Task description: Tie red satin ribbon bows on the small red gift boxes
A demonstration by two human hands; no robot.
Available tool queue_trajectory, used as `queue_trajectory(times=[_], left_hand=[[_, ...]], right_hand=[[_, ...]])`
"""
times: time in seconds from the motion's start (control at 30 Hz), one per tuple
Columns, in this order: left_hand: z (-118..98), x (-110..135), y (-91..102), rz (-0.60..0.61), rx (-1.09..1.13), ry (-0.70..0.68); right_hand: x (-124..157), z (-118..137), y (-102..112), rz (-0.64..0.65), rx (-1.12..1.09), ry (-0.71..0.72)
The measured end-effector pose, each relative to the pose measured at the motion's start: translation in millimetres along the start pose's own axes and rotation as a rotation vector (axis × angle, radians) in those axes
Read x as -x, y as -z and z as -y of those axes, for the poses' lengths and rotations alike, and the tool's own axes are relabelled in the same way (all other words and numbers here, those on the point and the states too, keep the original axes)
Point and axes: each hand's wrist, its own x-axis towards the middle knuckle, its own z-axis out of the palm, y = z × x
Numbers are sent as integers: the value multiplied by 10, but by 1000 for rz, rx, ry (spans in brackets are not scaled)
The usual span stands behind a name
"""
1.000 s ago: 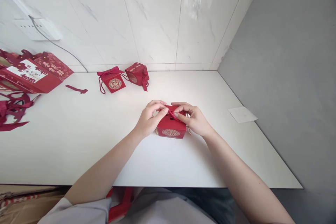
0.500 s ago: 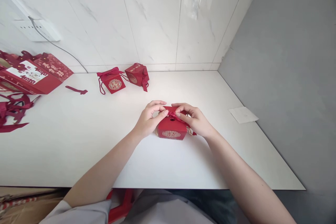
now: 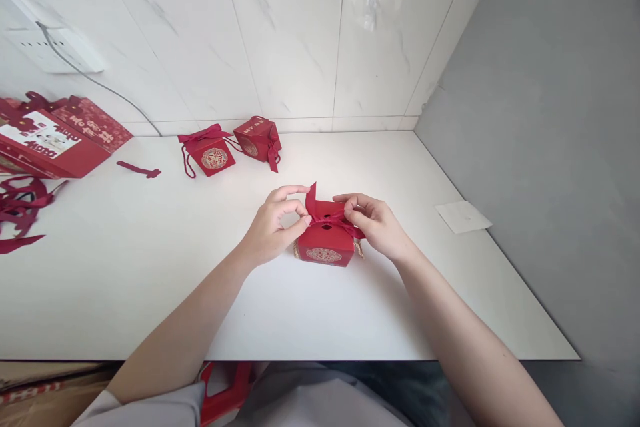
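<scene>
Box [image 3: 330,240]: sitting on the surface [image 3: 320,320], ribbon [image 3: 329,221] across its top
Left hand [image 3: 270,230]: grip's pinching ribbon, box's left side
Right hand [image 3: 379,225]: same pinch, box's right, probably for even tension

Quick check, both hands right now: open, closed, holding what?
Left hand: thumb and finger closed, pinching the red ribbon atop the box.
Right hand: likewise closed, pinching the red ribbon's right side.

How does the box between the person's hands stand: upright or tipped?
Upright: the red box sits flat on the white table, with the ribbon across its upward-facing top.
</scene>
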Motion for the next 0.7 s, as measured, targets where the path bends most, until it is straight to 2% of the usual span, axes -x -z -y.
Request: queue_trajectory(times=[0.37,0.5,0.7], left_hand=[[-36,10,22,-87,-112,-13],[-11,5,1,-102,-178,-52],[16,3,-15,-6,54,-61]], right_hand=[[16,4,60,-82,34,-53],[11,3,82,-43,48,-61],[15,48,94,30,-49,-1]])
